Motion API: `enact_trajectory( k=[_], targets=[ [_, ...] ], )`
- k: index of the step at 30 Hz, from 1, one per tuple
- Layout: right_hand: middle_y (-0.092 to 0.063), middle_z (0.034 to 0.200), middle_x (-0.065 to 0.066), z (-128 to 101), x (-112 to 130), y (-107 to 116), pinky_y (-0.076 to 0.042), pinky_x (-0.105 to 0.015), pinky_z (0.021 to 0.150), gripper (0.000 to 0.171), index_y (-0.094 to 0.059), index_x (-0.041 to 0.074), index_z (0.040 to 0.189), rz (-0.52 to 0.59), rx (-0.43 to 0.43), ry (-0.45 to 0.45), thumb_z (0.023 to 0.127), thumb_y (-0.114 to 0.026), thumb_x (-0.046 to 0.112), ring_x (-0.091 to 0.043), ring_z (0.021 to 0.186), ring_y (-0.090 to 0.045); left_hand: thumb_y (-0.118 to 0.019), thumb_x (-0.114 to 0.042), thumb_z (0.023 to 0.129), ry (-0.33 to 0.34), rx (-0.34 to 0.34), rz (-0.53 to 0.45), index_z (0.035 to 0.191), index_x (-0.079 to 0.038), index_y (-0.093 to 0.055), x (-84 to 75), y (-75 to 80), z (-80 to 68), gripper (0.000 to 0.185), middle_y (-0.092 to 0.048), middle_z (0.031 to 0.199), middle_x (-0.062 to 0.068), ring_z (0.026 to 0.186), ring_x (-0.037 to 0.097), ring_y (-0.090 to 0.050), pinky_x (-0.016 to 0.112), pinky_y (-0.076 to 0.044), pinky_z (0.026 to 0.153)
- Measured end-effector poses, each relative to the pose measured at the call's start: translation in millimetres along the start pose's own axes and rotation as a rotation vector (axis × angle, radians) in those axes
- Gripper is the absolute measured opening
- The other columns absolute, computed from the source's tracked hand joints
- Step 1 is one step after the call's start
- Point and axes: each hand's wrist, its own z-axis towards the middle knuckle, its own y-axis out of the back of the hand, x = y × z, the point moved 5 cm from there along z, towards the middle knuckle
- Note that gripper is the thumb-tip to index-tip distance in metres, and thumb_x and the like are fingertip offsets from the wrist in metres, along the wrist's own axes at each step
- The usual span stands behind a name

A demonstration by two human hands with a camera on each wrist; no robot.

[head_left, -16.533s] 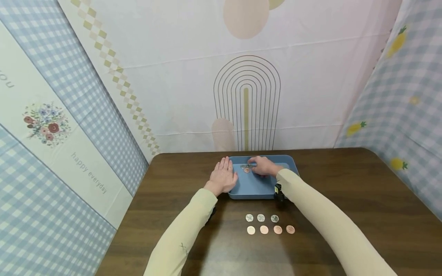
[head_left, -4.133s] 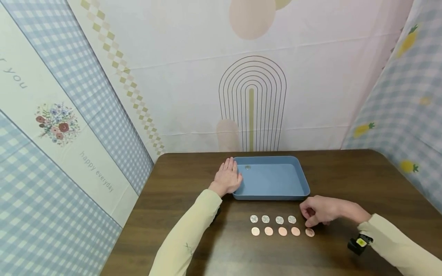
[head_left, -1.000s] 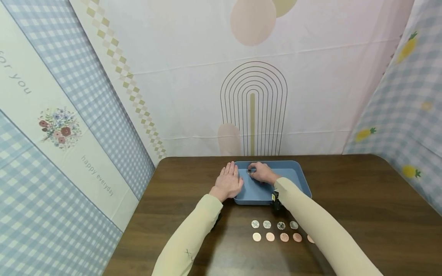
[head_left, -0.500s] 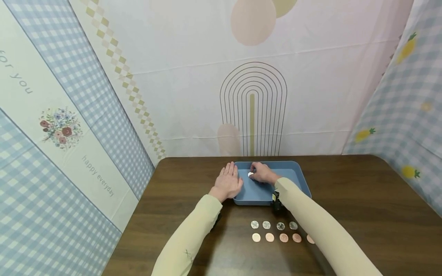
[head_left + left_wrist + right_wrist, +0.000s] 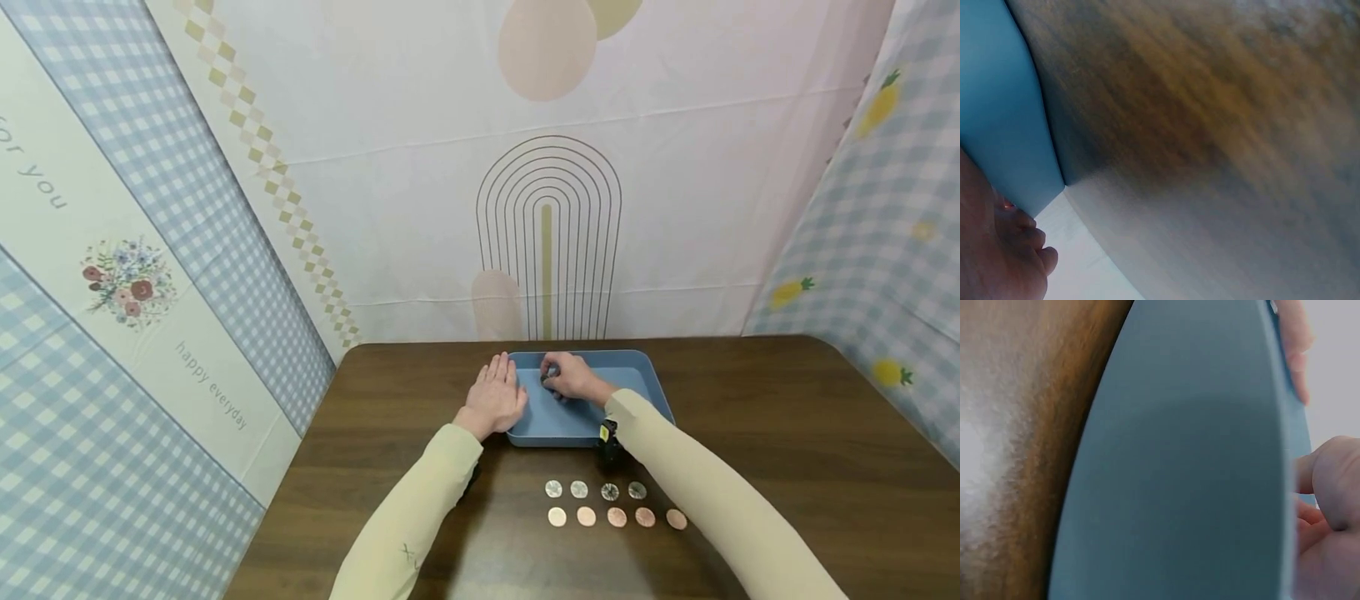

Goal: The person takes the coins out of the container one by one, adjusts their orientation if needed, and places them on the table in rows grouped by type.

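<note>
My left hand (image 5: pixel 492 398) rests with straight fingers on the left rim of a shallow blue tray (image 5: pixel 566 429). Inside that tray, near its upper left part, the fingertips of my right hand (image 5: pixel 574 377) pinch a silver coin (image 5: pixel 548 382), which now looks dark and is mostly covered by the fingers. In the left wrist view the tray's outer wall (image 5: pixel 1010 112) rises beside my left hand (image 5: pixel 1004 250). The tray's near wall (image 5: pixel 1172 456) fills the middle of the right wrist view and hides part of my right hand (image 5: pixel 1335 500); the coin is not visible there.
On the brown wooden table (image 5: pixel 420 375), in front of the tray, lie two rows of coins: silver ones (image 5: pixel 579 489) behind, copper ones (image 5: pixel 587 517) nearer me. My right sleeve (image 5: pixel 697 475) passes just right of them. A patterned cloth (image 5: pixel 405 208) hangs behind the table.
Since the earliest frame, coins left the tray and both rows grew rightward. My right hand returned to the tray and took hold of a silver coin; it has since tilted. My left hand stayed put.
</note>
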Motion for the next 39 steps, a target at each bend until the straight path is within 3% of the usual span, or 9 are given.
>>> enact_trajectory(
  k=[14, 23, 28, 32, 39],
  targets=[
    [-0.063, 0.068, -0.010, -35.9, 6.6, 22.1, -0.056, -0.032, 0.052, 0.009, -0.063, 0.003, 0.102, 0.095, 0.040, 0.081, 0.093, -0.062, 0.004, -0.016, 0.053, -0.063, -0.024, -0.039, 0.103, 0.000, -0.002, -0.008, 0.154, -0.001, -0.026, -2.4, 1.1, -0.1, 0.064, -0.019, 0.164, 0.017, 0.153, 0.029, -0.017, 0.042, -0.019, 0.124],
    [-0.064, 0.067, -0.010, -62.3, 12.5, 34.9, -0.057, -0.048, 0.056, 0.008, -0.064, 0.004, 0.101, 0.143, 0.065, 0.168, 0.094, -0.062, 0.006, -0.017, 0.053, -0.062, -0.023, -0.038, 0.103, 0.009, 0.005, -0.006, 0.154, -0.001, -0.026, 1.3, 2.5, -2.5, 0.064, -0.020, 0.163, 0.017, 0.153, 0.028, -0.017, 0.042, -0.019, 0.124],
    [-0.062, 0.065, -0.006, -80.3, 13.1, 41.8, -0.055, -0.050, 0.056, 0.008, -0.064, 0.005, 0.101, 0.149, 0.092, 0.213, 0.094, -0.062, 0.006, -0.016, 0.052, -0.061, -0.022, -0.039, 0.103, 0.003, 0.023, -0.012, 0.155, -0.001, -0.023, 0.7, 2.7, -3.2, 0.064, -0.016, 0.164, 0.017, 0.154, 0.028, -0.014, 0.042, -0.017, 0.124],
    [-0.062, 0.065, -0.004, -94.4, 10.5, 45.7, -0.055, -0.049, 0.055, 0.007, -0.064, 0.004, 0.101, 0.160, 0.113, 0.250, 0.094, -0.062, 0.007, -0.016, 0.052, -0.061, -0.021, -0.039, 0.103, -0.001, 0.019, 0.001, 0.155, -0.001, -0.022, 0.3, 2.9, -2.3, 0.065, -0.015, 0.164, 0.017, 0.153, 0.029, -0.014, 0.041, -0.018, 0.124],
    [-0.061, 0.064, -0.004, -117.0, 1.2, 49.7, -0.053, -0.032, 0.047, 0.005, -0.063, 0.004, 0.098, 0.147, 0.116, 0.305, 0.093, -0.064, 0.007, -0.012, 0.050, -0.058, -0.021, -0.039, 0.103, -0.006, 0.020, 0.003, 0.155, -0.001, -0.022, -2.2, 2.0, -0.8, 0.065, -0.015, 0.165, 0.017, 0.154, 0.029, -0.014, 0.041, -0.017, 0.124]
  ],
)
